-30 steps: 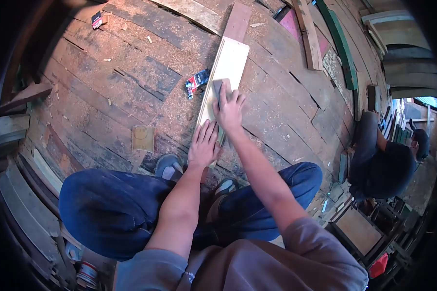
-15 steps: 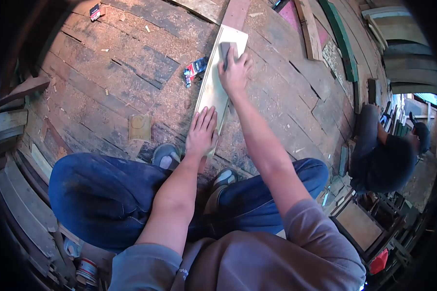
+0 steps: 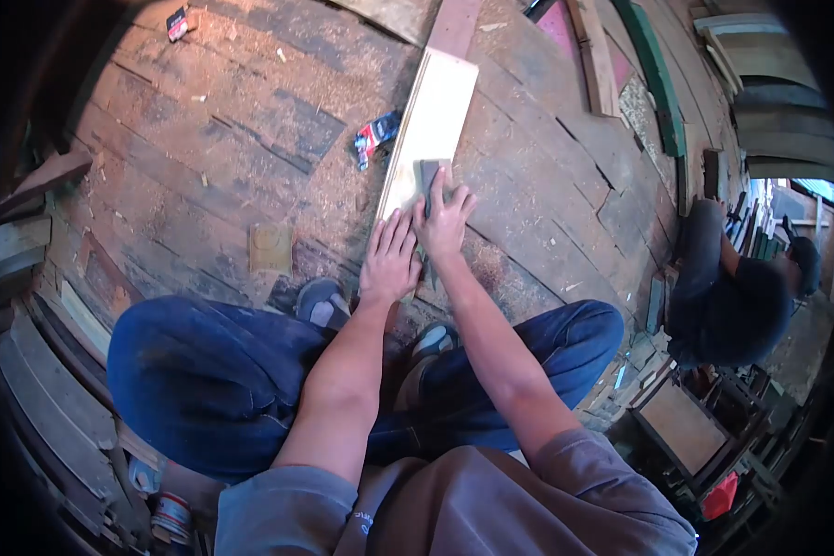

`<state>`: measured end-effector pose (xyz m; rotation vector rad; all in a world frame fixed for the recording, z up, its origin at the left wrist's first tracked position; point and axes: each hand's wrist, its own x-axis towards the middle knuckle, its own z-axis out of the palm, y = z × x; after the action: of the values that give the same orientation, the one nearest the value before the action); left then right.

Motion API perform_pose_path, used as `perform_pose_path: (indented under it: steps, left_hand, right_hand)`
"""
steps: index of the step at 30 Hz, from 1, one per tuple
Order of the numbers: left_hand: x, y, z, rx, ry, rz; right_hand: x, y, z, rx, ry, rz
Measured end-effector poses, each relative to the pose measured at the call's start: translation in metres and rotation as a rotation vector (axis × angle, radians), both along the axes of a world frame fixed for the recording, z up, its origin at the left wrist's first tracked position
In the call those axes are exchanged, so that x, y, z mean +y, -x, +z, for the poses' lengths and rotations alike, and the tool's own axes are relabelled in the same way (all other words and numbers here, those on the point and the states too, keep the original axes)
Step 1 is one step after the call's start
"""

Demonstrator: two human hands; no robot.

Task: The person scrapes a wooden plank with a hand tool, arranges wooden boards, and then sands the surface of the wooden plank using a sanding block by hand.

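A pale wooden board [image 3: 443, 104] lies lengthwise in front of me, its near end by my feet. My left hand [image 3: 391, 259] rests flat on the near part of the board, fingers stretched out. Just right of it, my right hand [image 3: 445, 221] grips a dark grey sanding block [image 3: 432, 172] against the board's face, the index finger pointing along it. Most of the block is hidden under the hand. The two hands are almost touching. A crumpled blue, red and white packet [image 3: 376, 137] lies against the board's left side.
Sawdust and shavings cover the plank floor [image 3: 296, 83]. A square of tan sandpaper [image 3: 271, 249] lies left of my feet. A green beam [image 3: 656, 79] and a wooden strip [image 3: 595, 60] lie at the upper right. Another person [image 3: 737, 296] sits at the right. A small red-and-black box [image 3: 177, 25] lies far left.
My right hand has drawn the sanding block from the board's far end back toward me, beside my left hand. The left hand stays about where it was on the board.
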<state>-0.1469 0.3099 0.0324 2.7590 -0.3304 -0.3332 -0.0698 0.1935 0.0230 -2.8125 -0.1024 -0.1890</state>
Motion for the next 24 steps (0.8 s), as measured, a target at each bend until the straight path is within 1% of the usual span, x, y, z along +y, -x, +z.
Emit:
perform_pose_path:
  steps: [4,7,8,9,11,14,15,16,17,18,19,21,22,23,24]
  left_hand:
    - [0.002,-0.002,0.007,-0.041,0.088,0.019]
    - [0.004,-0.001,0.009,-0.027,0.098,0.022]
    - [0.004,-0.002,0.009,-0.028,0.100,0.027]
    - [0.003,-0.002,0.011,-0.084,0.133,0.041]
    - [0.001,0.002,0.013,-0.070,0.132,0.060]
    - [0.003,0.002,0.012,-0.085,0.103,0.046]
    - [0.003,0.003,0.012,-0.087,0.095,0.045]
    - [0.003,-0.001,0.009,-0.094,0.088,0.045]
    - [0.001,-0.001,0.008,-0.050,-0.001,0.026]
    - [-0.001,0.001,0.006,-0.046,0.002,0.028]
    - [-0.001,0.001,0.005,-0.042,0.003,0.028]
    - [0.001,0.003,0.006,-0.038,-0.009,0.025]
    - [0.000,0.005,0.008,-0.043,-0.016,0.016]
    - [0.001,-0.001,0.007,-0.062,-0.027,0.010]
    - [0.000,0.000,0.009,-0.011,-0.044,0.001]
  right_hand:
    - [0.003,-0.006,0.007,-0.027,0.056,0.032]
    - [0.000,-0.007,0.000,-0.043,0.058,0.055]
    - [0.000,-0.017,0.000,-0.065,0.054,0.026]
    - [0.002,-0.033,0.003,-0.086,0.047,-0.003]
    - [-0.005,-0.101,-0.010,-0.296,0.088,-0.031]
    - [-0.022,-0.224,-0.009,-0.134,0.019,-0.065]
    - [-0.027,-0.249,-0.005,-0.066,0.018,-0.060]
    - [-0.028,-0.257,0.000,-0.056,-0.008,-0.040]
    - [-0.029,-0.259,0.003,-0.037,-0.030,-0.018]
    - [-0.031,-0.256,0.005,-0.010,-0.051,0.002]
    - [-0.036,-0.246,-0.004,-0.059,0.015,0.035]
    - [-0.021,-0.178,0.007,-0.091,0.003,0.034]
    - [-0.018,-0.141,-0.003,-0.196,-0.044,0.068]
    - [-0.017,-0.104,-0.002,-0.099,-0.051,0.076]
    - [-0.005,-0.064,0.017,0.009,-0.059,0.028]
